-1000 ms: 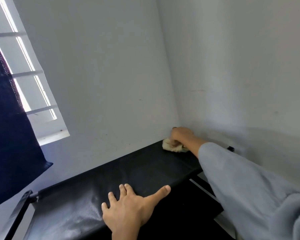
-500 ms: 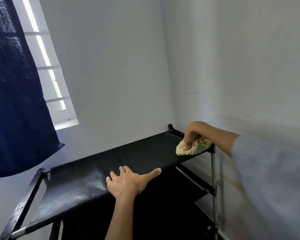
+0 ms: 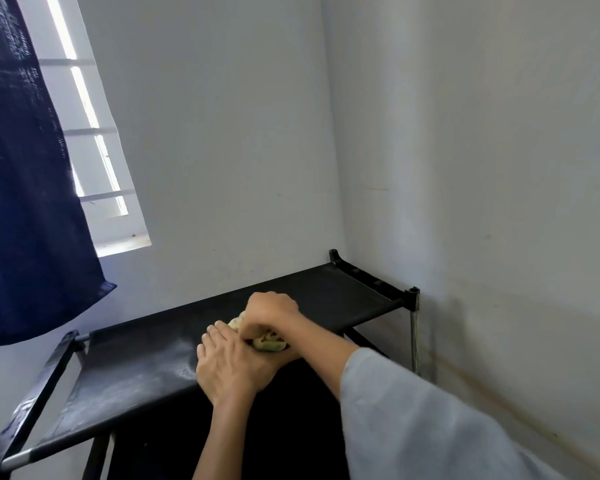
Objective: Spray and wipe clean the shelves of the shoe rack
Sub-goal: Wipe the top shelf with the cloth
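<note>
A crumpled yellowish cloth (image 3: 269, 342) sits bunched in the right hand (image 3: 269, 313), whose grip curls tight around it, pressing it onto the top shelf (image 3: 136, 368) of the black shoe rack (image 3: 374, 282). Touching that grip on its left, the left hand (image 3: 231, 365) lies flat, fingers straight. The shelf's fabric beneath looks dusty and streaked. Beyond the grip, pale walls (image 3: 465, 168) meet in a corner; far left hang a dark blue curtain (image 3: 21, 202) and a barred window (image 3: 94, 150).
</note>
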The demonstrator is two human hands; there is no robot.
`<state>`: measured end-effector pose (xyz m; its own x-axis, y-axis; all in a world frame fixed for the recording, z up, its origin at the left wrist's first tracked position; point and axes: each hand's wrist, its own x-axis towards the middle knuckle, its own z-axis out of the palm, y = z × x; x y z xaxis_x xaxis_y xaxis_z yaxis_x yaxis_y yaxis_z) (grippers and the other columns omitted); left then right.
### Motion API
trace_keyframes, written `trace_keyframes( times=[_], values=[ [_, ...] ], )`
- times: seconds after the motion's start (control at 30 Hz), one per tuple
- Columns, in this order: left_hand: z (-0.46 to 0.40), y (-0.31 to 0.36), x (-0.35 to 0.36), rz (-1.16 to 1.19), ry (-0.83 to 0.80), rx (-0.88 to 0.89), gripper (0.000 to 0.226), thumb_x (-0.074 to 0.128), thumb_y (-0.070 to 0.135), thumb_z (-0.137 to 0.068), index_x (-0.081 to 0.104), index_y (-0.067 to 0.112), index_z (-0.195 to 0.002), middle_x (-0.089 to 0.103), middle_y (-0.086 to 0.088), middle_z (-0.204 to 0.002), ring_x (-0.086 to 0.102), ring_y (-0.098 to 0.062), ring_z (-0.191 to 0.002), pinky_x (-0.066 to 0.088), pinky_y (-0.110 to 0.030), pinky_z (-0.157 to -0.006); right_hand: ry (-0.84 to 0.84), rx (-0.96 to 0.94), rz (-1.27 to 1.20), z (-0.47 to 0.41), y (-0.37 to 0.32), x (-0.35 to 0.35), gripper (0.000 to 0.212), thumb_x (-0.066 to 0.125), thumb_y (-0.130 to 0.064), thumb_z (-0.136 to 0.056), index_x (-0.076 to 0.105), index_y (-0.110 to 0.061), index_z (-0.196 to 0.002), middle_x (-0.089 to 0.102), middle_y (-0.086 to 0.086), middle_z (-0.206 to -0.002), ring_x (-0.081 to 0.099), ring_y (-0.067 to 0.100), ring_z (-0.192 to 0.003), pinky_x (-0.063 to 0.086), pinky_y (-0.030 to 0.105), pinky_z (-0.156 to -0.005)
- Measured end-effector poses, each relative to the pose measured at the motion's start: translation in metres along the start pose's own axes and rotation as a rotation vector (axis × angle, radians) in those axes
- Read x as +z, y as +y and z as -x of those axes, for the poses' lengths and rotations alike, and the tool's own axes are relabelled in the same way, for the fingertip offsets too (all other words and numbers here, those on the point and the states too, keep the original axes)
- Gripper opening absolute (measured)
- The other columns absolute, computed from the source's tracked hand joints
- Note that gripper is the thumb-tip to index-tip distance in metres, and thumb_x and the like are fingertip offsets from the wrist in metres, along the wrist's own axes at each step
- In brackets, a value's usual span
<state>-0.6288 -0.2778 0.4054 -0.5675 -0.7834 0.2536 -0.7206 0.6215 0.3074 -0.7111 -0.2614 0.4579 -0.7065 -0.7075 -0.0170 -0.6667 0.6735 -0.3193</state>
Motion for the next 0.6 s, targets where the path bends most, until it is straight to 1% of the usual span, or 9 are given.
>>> trace_keyframes(
  times=[0.07,0.13,0.27,0.3,0.37,0.4,0.47,0.53,0.6],
  values=[
    [0.001,0.003,0.0,0.042,-0.024,-0.013,0.162,0.032,0.101,-0.022,0.006,0.003,-0.149,0.02,-0.009,-0.156,0.019,-0.022,-0.144,0.019,-0.037,-0.116,-0.004,0.024,-0.004,-0.004,0.013,-0.003,0.034,0.064,-0.04,-0.082,0.06,-0.02,-0.108,0.062,0.003,-0.115,0.06,0.025,-0.105,0.04,0.029,-0.07],
    [0.001,0.007,0.0,0.062,-0.036,-0.046,0.167,0.033,0.103,-0.017,0.003,0.005,-0.15,0.02,-0.007,-0.157,0.018,-0.022,-0.144,0.018,-0.037,-0.117,0.077,0.063,0.022,-0.008,0.034,-0.008,0.039,0.064,-0.042,-0.084,0.061,-0.024,-0.119,0.062,0.002,-0.121,0.059,0.025,-0.112,0.038,0.029,-0.074],
    [0.001,0.006,-0.003,0.04,-0.049,-0.084,0.169,0.032,0.104,-0.015,0.0,0.006,-0.15,0.022,-0.007,-0.156,0.018,-0.025,-0.144,0.018,-0.039,-0.116,0.279,0.255,0.115,-0.01,0.095,-0.025,0.035,0.055,-0.037,-0.091,0.064,-0.019,-0.119,0.063,0.005,-0.124,0.059,0.025,-0.116,0.043,0.03,-0.081],
    [0.002,0.006,-0.002,0.035,-0.05,-0.087,0.169,0.03,0.104,-0.015,-0.001,0.006,-0.15,0.023,-0.008,-0.155,0.019,-0.026,-0.143,0.019,-0.039,-0.116,0.294,0.312,0.118,-0.011,0.111,-0.031,0.035,0.052,-0.038,-0.092,0.064,-0.019,-0.119,0.064,0.005,-0.121,0.06,0.024,-0.113,0.043,0.029,-0.08],
    [0.001,0.007,-0.002,0.032,-0.044,-0.078,0.169,0.029,0.104,-0.016,-0.004,0.006,-0.15,0.026,-0.008,-0.154,0.022,-0.026,-0.142,0.02,-0.04,-0.116,0.276,0.415,0.131,-0.012,0.137,-0.043,0.03,0.053,-0.039,-0.092,0.066,-0.019,-0.112,0.065,0.0,-0.098,0.062,0.021,-0.095,0.039,0.026,-0.071],
    [0.001,0.006,-0.001,0.038,-0.034,-0.071,0.169,0.029,0.104,-0.016,-0.005,0.006,-0.149,0.027,-0.008,-0.154,0.023,-0.026,-0.142,0.02,-0.039,-0.116,0.254,0.454,0.142,-0.012,0.143,-0.046,0.027,0.058,-0.039,-0.089,0.066,-0.02,-0.106,0.059,-0.002,-0.084,0.058,0.018,-0.082,0.037,0.025,-0.065],
    [0.0,0.003,0.002,0.062,0.008,-0.059,0.169,0.028,0.105,-0.016,-0.006,0.007,-0.149,0.029,-0.008,-0.153,0.024,-0.025,-0.142,0.02,-0.038,-0.115,0.231,0.487,0.185,-0.016,0.143,-0.045,0.023,0.066,-0.035,-0.082,0.064,-0.02,-0.099,0.05,-0.003,-0.072,0.048,0.013,-0.065,0.033,0.023,-0.054],
    [0.0,0.001,0.005,0.101,0.065,-0.034,0.167,0.029,0.104,-0.016,-0.009,0.01,-0.149,0.025,-0.008,-0.155,0.019,-0.024,-0.144,0.019,-0.037,-0.115,0.241,0.457,0.227,-0.021,0.133,-0.04,0.024,0.065,-0.034,-0.081,0.063,-0.019,-0.101,0.05,-0.003,-0.072,0.05,0.014,-0.066,0.032,0.022,-0.05],
    [0.0,0.001,0.008,0.16,0.124,0.017,0.164,0.032,0.104,-0.02,-0.015,0.013,-0.148,0.02,-0.007,-0.157,0.014,-0.023,-0.145,0.019,-0.036,-0.116,0.258,0.42,0.21,-0.024,0.118,-0.032,0.03,0.062,-0.038,-0.082,0.063,-0.018,-0.105,0.058,-0.001,-0.082,0.057,0.018,-0.079,0.037,0.024,-0.055]
  ],
)
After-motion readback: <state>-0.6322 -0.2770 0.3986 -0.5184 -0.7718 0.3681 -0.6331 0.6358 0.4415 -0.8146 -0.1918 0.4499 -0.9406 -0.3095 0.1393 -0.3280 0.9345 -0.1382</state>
